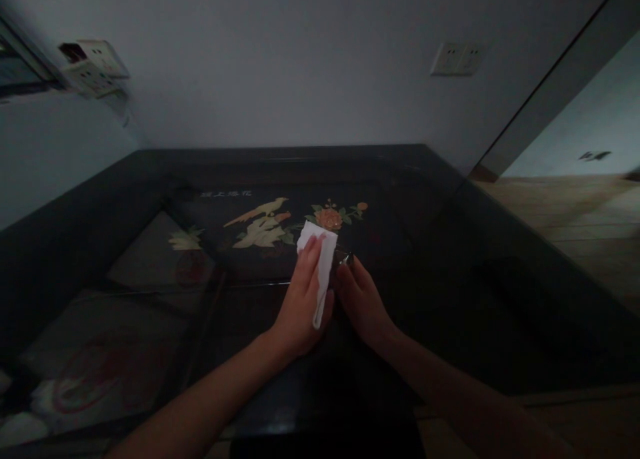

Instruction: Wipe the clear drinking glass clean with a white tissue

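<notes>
In the middle of the view, my left hand is closed on a folded white tissue, its fingers lying along the sheet. Close beside it on the right, my right hand is closed around a small, dark, shiny thing. Its kind is hard to make out in the dim light, as the fingers cover most of it. Both hands are over a dark glossy table, near an inlaid picture of a bird and an orange flower.
A pale wall stands behind the table, with a double socket at the right and more sockets at the left. Wooden floor shows at the right. Reflections lie across the tabletop's left side.
</notes>
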Motion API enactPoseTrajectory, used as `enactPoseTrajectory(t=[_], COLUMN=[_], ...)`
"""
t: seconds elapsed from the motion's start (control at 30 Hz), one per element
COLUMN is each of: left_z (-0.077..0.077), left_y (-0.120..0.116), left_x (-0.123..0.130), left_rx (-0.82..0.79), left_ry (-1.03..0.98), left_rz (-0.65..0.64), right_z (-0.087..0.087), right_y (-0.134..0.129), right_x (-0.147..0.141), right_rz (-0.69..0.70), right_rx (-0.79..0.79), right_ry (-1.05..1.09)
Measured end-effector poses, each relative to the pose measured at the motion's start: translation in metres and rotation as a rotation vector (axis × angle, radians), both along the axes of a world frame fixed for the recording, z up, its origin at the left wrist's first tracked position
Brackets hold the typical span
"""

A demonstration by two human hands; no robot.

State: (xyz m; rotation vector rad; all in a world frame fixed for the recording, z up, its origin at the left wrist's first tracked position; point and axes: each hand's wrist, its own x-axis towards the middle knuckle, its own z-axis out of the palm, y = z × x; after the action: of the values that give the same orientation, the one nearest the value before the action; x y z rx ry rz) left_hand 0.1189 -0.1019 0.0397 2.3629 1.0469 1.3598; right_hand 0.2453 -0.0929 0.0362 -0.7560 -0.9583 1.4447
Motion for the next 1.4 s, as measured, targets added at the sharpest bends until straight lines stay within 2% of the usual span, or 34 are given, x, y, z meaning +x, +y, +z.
enactPoseTrajectory(t=[0.1, 0.2, 0.3, 0.53, 0.63, 0.7, 0.8, 0.97, 1.1, 1.17, 1.23, 1.4], left_z=[0.005, 0.005, -0.001, -0.006, -0.009, -0.013, -0.014, -0.007, -0.006, -0.006, -0.005, 0.0], left_y=[0.001, 0.0, -0.002, 0.001, 0.007, 0.008, 0.002, -0.002, 0.003, 0.004, 0.004, 0.005], left_x=[0.002, 0.001, -0.001, -0.003, -0.003, -0.003, -0.003, 0.0, 0.002, 0.001, 0.0, -0.003], left_rx=[0.169, 0.167, -0.034, -0.763, -0.904, -0.923, -0.813, -0.184, 0.159, 0.224, 0.226, 0.061], left_ry=[0.211, 0.206, -0.015, -0.618, -0.825, -0.845, -0.656, -0.176, 0.229, 0.356, 0.385, 0.183], left_rz=[0.0, -0.009, -0.004, 0.095, 0.14, 0.145, 0.117, -0.014, 0.05, 0.074, 0.073, 0.01], right_z=[0.002, 0.005, 0.004, 0.0, 0.003, 0.005, 0.007, 0.012, 0.016, 0.018, 0.019, 0.016], right_y=[-0.001, -0.002, -0.002, -0.001, -0.001, -0.002, -0.003, -0.005, -0.007, -0.009, -0.009, -0.004], right_x=[0.0, -0.001, -0.001, -0.001, -0.002, -0.003, -0.004, -0.005, -0.005, -0.005, -0.006, -0.007], right_rz=[-0.017, -0.028, -0.015, -0.014, 0.004, 0.014, 0.013, 0.022, 0.01, -0.026, -0.035, 0.026], right_rx=[-0.042, -0.044, -0.018, -0.032, -0.016, -0.004, -0.012, -0.062, -0.174, -0.208, -0.217, -0.188], right_ry=[0.001, 0.01, 0.002, 0.068, 0.081, 0.1, 0.151, 0.154, 0.162, 0.155, 0.164, 0.263])
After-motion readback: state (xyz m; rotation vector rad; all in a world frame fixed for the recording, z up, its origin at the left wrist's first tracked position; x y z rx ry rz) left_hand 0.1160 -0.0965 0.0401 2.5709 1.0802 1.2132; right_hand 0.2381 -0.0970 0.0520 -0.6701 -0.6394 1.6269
